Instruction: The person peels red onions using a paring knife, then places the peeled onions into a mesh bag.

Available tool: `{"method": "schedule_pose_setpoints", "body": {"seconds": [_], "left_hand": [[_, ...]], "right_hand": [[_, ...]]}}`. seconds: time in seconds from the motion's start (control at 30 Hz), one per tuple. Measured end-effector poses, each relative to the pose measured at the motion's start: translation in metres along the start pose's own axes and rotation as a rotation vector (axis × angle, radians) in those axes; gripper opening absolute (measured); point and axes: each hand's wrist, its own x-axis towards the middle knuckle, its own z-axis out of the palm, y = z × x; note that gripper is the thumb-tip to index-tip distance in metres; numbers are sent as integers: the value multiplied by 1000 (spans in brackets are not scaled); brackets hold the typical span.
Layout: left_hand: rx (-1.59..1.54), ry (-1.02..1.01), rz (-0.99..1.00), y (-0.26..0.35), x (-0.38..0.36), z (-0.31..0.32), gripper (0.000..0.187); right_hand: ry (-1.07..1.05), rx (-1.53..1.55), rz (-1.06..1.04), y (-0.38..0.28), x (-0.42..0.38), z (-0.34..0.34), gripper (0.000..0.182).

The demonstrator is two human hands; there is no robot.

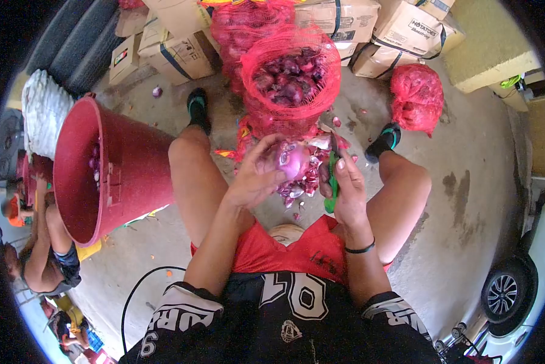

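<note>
A peeled-looking purple onion (293, 160) is held in my left hand (257, 175), its fingers curved around the left side. My right hand (349, 193) is closed on a knife with a green handle (332, 182); its dark blade points up, just right of the onion. Below and behind the hands, onion skins (309, 182) lie scattered on the floor. Straight ahead stands an open red mesh sack (330, 91) with many onions (289, 79) in it. To the left, a large red tub (136, 167) leans open toward me, with some onions inside.
Cardboard boxes (181, 57) stand at the back, with more (406, 30) at the right. A filled red bag (416, 97) rests on the floor near my right foot. Another person (42, 261) sits at the far left. A car wheel (504, 294) shows at the lower right.
</note>
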Motion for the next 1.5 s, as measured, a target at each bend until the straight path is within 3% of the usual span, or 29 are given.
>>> {"method": "schedule_pose_setpoints", "body": {"seconds": [0.2, 0.33, 0.43, 0.53, 0.6, 0.8, 0.9, 0.97, 1.17, 1.37, 1.5], "left_hand": [[-320, 90, 6, -2, 7, -2, 57], [-244, 204, 128, -2, 16, -4, 51], [-96, 299, 225, 0, 20, -12, 53], [189, 280, 259, -3, 19, -7, 61], [403, 293, 286, -9, 19, -8, 64], [495, 167, 279, -17, 13, 0, 70], [398, 161, 261, -15, 12, 1, 67], [300, 219, 253, -16, 11, -1, 66], [-88, 204, 160, -6, 10, -3, 62], [-47, 233, 207, -12, 10, -6, 54], [-144, 290, 78, -8, 8, -1, 48]], "right_hand": [[-19, 63, 27, -2, -6, 6, 32], [-73, 261, -30, -4, -6, 0, 36], [96, -170, 48, 0, 0, -6, 47], [-6, -449, 130, 6, -3, 4, 56], [-54, -501, 62, 12, -1, 4, 56], [-55, -496, 10, 10, 2, 18, 52], [-22, -434, -47, 15, 7, 8, 46], [47, -176, 3, 16, 6, 3, 43], [95, -73, -18, 7, 3, 7, 47], [-24, -580, 84, 2, -7, 8, 55], [-93, -759, -162, 7, -9, 20, 56]]}}
